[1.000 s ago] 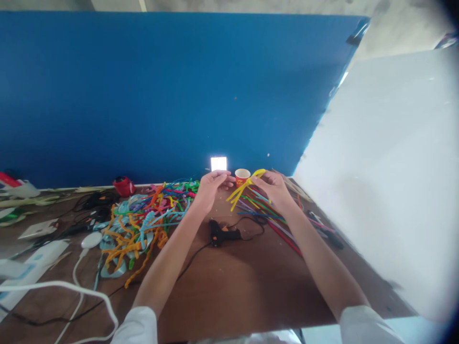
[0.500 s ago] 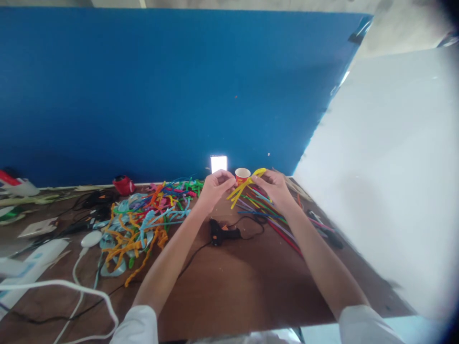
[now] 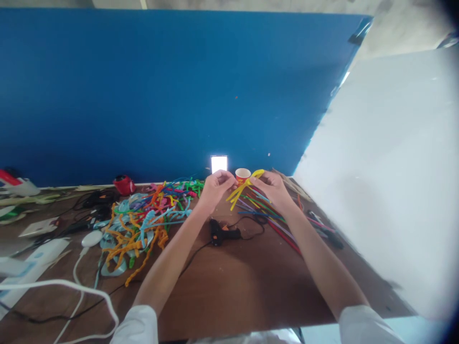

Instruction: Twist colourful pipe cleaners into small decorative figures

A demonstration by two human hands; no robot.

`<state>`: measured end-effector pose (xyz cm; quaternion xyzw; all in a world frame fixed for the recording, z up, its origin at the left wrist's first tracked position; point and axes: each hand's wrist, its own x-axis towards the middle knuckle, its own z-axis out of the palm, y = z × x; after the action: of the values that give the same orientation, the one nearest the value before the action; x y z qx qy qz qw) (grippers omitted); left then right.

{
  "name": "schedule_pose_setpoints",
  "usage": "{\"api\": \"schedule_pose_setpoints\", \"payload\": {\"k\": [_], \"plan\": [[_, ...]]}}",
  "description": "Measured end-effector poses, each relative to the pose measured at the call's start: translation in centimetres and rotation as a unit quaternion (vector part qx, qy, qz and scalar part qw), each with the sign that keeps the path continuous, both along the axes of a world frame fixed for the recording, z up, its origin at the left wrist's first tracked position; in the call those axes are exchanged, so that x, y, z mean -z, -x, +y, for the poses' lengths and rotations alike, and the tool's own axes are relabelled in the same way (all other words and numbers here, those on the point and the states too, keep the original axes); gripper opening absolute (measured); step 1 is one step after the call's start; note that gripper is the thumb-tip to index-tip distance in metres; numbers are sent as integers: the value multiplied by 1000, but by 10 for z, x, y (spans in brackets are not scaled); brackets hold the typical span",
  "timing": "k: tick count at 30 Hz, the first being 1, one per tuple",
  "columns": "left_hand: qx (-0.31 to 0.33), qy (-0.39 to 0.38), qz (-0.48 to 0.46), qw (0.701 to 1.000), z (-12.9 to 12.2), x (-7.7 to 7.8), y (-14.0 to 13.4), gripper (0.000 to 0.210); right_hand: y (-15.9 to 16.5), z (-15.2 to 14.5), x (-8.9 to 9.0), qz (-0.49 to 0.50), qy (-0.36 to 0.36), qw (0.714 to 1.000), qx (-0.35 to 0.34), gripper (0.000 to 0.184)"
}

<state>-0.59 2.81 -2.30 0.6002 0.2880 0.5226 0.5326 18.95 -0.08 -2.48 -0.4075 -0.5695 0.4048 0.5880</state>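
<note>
Yellow pipe cleaners (image 3: 236,194), bent into a loop at one end with loose ends fanning toward the lower left, are pinched in my right hand (image 3: 271,187). Level with it on the other side, my left hand (image 3: 217,187) has its thumb and fingertips pressed together close to the yellow ends. Whatever may be between those fingertips is too small to make out. A red paper cup (image 3: 243,174) stands behind the pipe cleaners, partly covered by them. Below my hands a black glue gun (image 3: 222,233) lies on the brown table (image 3: 229,291).
Tangled coloured pipe cleaners (image 3: 143,229) are heaped at the left. Straight ones (image 3: 283,231) lie under my right forearm. A lit phone screen (image 3: 219,164) leans near the blue wall (image 3: 179,95). White cables (image 3: 103,292) and a power strip (image 3: 39,263) occupy the left front.
My right hand and the yellow pipe cleaners have shifted very slightly left and down. My left hand keeps nearly the same place and pinch.
</note>
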Motion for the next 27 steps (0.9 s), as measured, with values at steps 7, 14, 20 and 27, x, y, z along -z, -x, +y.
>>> {"api": "schedule_pose_setpoints", "payload": {"k": [7,14,20,27], "plan": [[3,13,-29,999,2,2,-1,32,0,0,-1,5,9,1000,-10,28],[-34,-8,-18,999,6,5,0,26,3,0,-1,-16,10,1000,8,31],[-37,10,-36,999,8,6,-1,27,2,-1,-2,-18,11,1000,9,31],[-26,3,-45,999,8,6,-1,29,2,0,0,-13,13,1000,-1,33]]}}
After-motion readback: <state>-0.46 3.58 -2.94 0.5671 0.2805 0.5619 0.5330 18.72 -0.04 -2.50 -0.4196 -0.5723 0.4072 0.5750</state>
